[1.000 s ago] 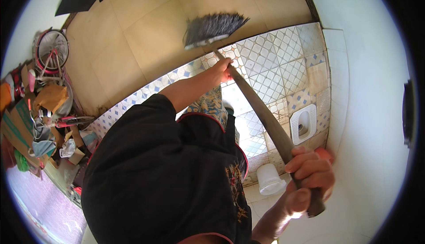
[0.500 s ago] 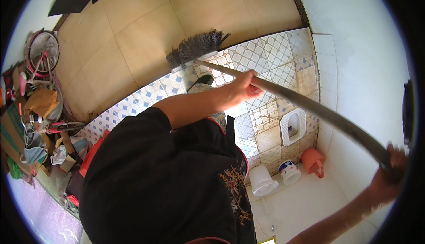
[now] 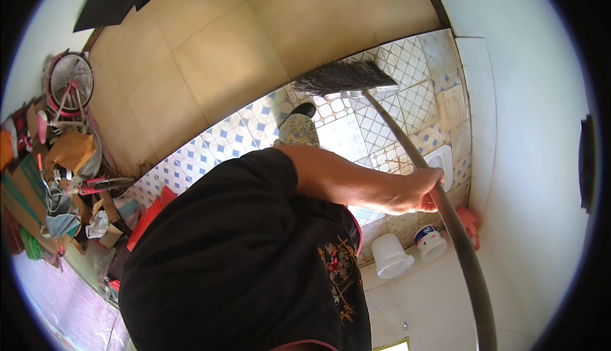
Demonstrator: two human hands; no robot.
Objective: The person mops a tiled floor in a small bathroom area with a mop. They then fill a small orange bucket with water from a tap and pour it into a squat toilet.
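My left hand (image 3: 423, 189) is closed around the handle of a long broom (image 3: 468, 268). This handle slants from the broom's head down to the lower right edge of the view. The wide head, with dark grey bristles (image 3: 340, 78), lies over the patterned tiles (image 3: 254, 115), along their border with the beige floor. My right hand is out of view. A black shoe (image 3: 307, 110) stands on the tiles, just below the bristles.
A squat toilet (image 3: 447, 160) lies partly behind the handle. White buckets (image 3: 389, 255) and an orange-red bucket (image 3: 469, 218) stand by the right wall. At left are a pink bicycle (image 3: 71, 84), cardboard (image 3: 28, 179) and other clutter. Beige tiles (image 3: 216, 52) stretch beyond.
The broom's head has moved right along the tile border, and its handle has swung steeper. My left hand has moved right and down with it. My right hand has left the view.
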